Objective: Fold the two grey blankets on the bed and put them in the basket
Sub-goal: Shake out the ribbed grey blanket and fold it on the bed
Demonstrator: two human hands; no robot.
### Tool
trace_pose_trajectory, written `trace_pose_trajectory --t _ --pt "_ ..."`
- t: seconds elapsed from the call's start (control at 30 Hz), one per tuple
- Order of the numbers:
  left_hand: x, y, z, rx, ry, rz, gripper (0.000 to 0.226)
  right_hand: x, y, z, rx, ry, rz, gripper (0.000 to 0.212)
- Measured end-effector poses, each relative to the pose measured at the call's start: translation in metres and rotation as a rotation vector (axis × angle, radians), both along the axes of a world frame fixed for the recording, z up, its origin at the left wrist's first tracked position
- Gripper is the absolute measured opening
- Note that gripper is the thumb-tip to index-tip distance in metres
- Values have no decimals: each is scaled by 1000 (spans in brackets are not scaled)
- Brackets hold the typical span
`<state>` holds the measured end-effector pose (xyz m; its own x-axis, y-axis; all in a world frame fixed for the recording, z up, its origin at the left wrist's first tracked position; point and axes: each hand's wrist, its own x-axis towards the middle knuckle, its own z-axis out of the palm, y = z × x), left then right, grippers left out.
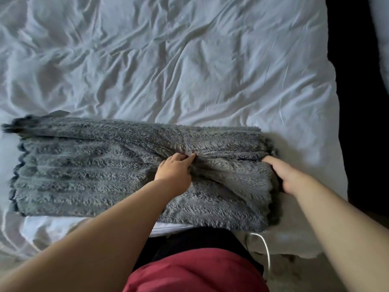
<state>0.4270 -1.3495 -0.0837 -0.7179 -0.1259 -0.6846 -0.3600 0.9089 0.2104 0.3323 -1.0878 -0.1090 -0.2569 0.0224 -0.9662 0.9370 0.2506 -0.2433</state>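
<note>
A grey fluffy ribbed blanket [84, 171] lies folded into a long band across the near edge of the bed. My left hand [174, 169] is on its middle, fingers pinching a bunch of the pile so the fabric puckers there. My right hand [286, 175] grips the blanket's right end, thumb on top and fingers tucked round the edge. Only one grey blanket shows, and no basket is in view.
The white rumpled duvet [179, 66] covers the rest of the bed. A dark gap [362, 102] runs along the bed's right side. A white cable [266, 247] hangs at the near edge by my red clothing [195, 272].
</note>
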Motion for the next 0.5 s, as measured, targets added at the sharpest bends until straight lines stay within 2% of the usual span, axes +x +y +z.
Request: trace_pose_trajectory --t 0.13,0.27,0.37,0.5 --pt "11 -8 -7 69 -65 -22 72 6 -14 19 27 62 -39 27" --pt "18 -16 -22 110 -73 -26 78 12 -33 42 108 117 -74 31" --pt "26 -22 -37 146 -65 -43 80 24 -54 57 251 197 -33 29" --pt "26 -37 -54 230 -60 -92 79 47 -95 73 456 380 -100 24"
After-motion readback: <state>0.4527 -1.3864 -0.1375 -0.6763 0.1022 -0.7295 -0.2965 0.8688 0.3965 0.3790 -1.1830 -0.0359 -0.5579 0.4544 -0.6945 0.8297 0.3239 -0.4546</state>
